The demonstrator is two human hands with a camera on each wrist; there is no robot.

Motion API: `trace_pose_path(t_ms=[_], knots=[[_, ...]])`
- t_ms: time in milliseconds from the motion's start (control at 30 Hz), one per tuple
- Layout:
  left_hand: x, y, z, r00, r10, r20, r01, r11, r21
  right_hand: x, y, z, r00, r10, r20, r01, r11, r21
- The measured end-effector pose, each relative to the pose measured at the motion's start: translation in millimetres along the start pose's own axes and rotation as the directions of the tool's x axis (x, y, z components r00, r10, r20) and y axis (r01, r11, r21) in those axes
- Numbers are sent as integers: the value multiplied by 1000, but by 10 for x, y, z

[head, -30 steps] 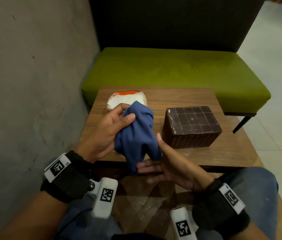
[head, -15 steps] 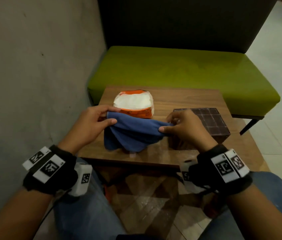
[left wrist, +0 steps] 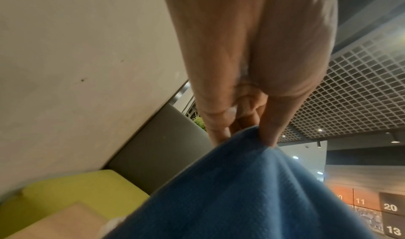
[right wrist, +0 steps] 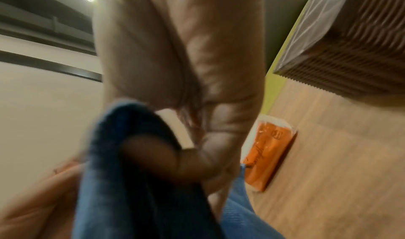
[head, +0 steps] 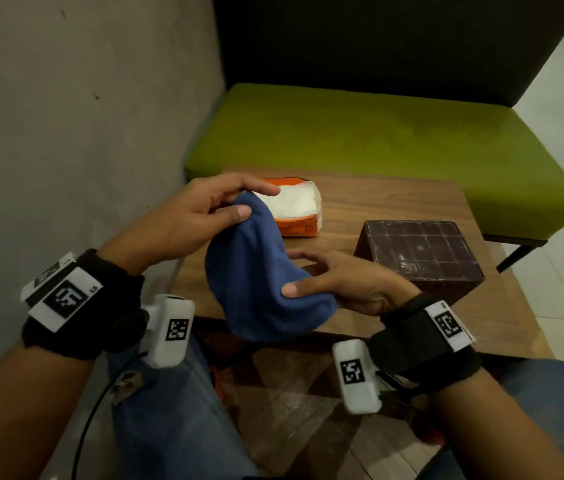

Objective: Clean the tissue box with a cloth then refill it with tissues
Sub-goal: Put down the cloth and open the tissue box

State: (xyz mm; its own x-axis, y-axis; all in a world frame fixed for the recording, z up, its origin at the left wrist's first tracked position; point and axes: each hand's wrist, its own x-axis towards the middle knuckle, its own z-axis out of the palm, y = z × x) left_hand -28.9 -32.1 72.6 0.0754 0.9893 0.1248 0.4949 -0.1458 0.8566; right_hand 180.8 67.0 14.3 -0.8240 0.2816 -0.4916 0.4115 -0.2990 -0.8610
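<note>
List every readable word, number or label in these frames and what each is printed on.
"20", "13": dark wall panels, left wrist view.
"11": orange wall panel, same view.
A number left of "11": cut off, unreadable.
Script wording and logo on the orange tissue pack: too blurred.
Wrist bands: square code markers; small print beside one is unreadable.

Public lounge or mall seating: green padded bench (head: pixel 377 147), open-grid ceiling (left wrist: pixel 350 94), numbered wall lockers (left wrist: pixel 390 213) lower right.

The right hand (head: pixel 343 282) has left the tissue box (head: pixel 419 254) and dropped lower, bunching the cloth (head: pixel 256 282)
</note>
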Motion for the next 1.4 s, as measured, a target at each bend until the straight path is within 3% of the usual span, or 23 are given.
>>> trace_pose_path(t_ms=[67,133,200,300,400,467,567,633,700,767,833,900,967,1033,1100,1200,1300,1333,1400], knots=[[-17,9,-26,1000,-21,-20,23,992,120,-6,-8,20,997,-48,-60,45,997,-60],[-22,-25,-83,995,-68,-69,86,949,302,-60,-32,-23,967,-119,-227,77,979,-188],[-3,-80,-115,985,-104,-140,149,917,369,-100,-80,-71,893,-243,-378,123,942,-313],[81,-174,-93,960,-125,-250,194,942,273,-32,-202,-132,747,-426,-510,177,867,-465],[146,-254,-74,907,-77,-414,174,964,202,92,-270,-193,615,-560,-556,131,767,-628],[136,-278,-70,886,-16,-463,156,951,266,106,-265,-206,565,-621,-544,81,697,-712],[25,-403,-28,895,49,-443,137,916,377,69,-148,-210,601,-632,-488,2,613,-790],[-100,-553,38,925,58,-375,106,909,403,35,-14,-196,688,-586,-427,-37,560,-828],[-270,-720,130,972,21,-232,80,906,416,1,141,-160,815,-475,-333,-82,473,-877],[-433,-907,207,980,-179,-83,197,907,371,-13,284,-123,905,-339,-258,-113,394,-912],[-526,-1091,280,916,-397,54,341,845,412,16,358,-101,943,-235,-237,-135,382,-914],[-515,-1188,322,870,-480,112,395,816,422,99,354,-104,945,-212,-250,-150,399,-905],[-400,-1191,284,883,-464,72,409,836,366,217,288,-142,917,-247,-313,-182,439,-880],[-211,-1209,202,903,-426,-51,416,841,345,363,198,-199,863,-299,-407,-222,500,-837],[-17,-1188,173,894,-402,-201,449,806,385,496,139,-243,790,-358,-497,-258,542,-800],[142,-1172,329,881,-349,-319,464,771,436,588,184,-207,753,-388,-532,-330,477,-815],[194,-1144,660,941,-284,-183,337,763,552,596,327,-107,799,-369,-474,-302,435,-848],[207,-1138,797,946,-306,-105,307,749,587,579,373,-70,820,-348,-454,-292,428,-855],[243,-1142,1045,913,-407,33,288,699,655,526,430,-20,838,-332,-433,-290,401,-869]])
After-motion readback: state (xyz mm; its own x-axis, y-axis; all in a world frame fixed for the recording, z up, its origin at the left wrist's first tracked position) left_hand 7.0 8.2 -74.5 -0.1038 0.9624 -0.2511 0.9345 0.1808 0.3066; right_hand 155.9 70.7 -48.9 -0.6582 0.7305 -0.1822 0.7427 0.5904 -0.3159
